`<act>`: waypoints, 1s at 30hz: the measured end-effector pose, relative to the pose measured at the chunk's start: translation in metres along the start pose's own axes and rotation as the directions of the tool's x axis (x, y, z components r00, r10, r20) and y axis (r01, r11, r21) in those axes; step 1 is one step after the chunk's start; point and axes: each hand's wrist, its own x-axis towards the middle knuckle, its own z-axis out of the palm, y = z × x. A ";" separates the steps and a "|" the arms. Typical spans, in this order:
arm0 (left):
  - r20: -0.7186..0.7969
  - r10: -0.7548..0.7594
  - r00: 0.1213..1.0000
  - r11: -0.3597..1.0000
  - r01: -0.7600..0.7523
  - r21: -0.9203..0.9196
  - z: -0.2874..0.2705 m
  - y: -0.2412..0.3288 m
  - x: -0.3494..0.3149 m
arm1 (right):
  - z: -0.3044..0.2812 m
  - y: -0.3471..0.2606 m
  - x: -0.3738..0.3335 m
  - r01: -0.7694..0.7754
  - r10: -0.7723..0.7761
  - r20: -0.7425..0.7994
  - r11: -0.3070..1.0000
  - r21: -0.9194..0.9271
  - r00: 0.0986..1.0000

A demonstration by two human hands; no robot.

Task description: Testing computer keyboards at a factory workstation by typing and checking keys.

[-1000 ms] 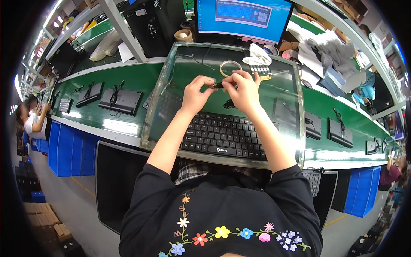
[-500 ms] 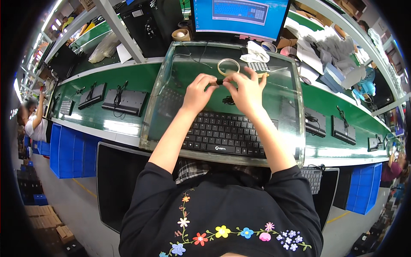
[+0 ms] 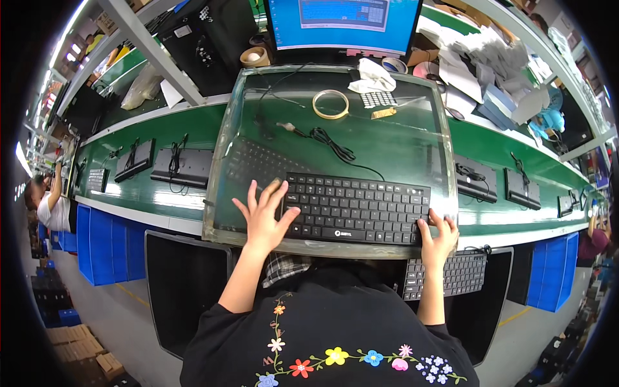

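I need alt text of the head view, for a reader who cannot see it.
A person's left hand and right hand are at opposite ends of a black keyboard on a clear panel. Behind it lie its coiled cable and a ring-shaped roll; a lit monitor stands beyond.

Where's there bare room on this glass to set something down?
A good bare patch lies right of the coiled cable, between the yellow strip and the keyboard. A smaller one sits behind the tape ring, left of the white bundle. The front is crowded: keyboard, with the left hand and right hand at its ends.
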 end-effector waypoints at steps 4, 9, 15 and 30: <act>0.208 0.024 0.978 0.999 -0.018 -0.030 -0.016 -0.007 0.007 | -0.005 -0.015 0.017 0.073 -0.026 0.140 0.938 -0.338 0.990; 0.401 0.099 0.911 0.992 -0.121 0.030 -0.020 -0.010 0.000 | 0.008 -0.026 0.054 0.191 -0.181 0.067 0.956 -0.223 0.981; 0.428 0.030 0.903 0.999 -0.021 -0.026 -0.021 -0.009 0.007 | -0.006 -0.010 -0.016 0.129 -0.147 -0.096 0.976 -0.178 0.984; 0.180 0.039 0.983 0.991 -0.015 -0.130 -0.031 0.001 0.021 | 0.023 -0.023 0.050 0.263 -0.293 -0.052 0.914 -0.310 0.955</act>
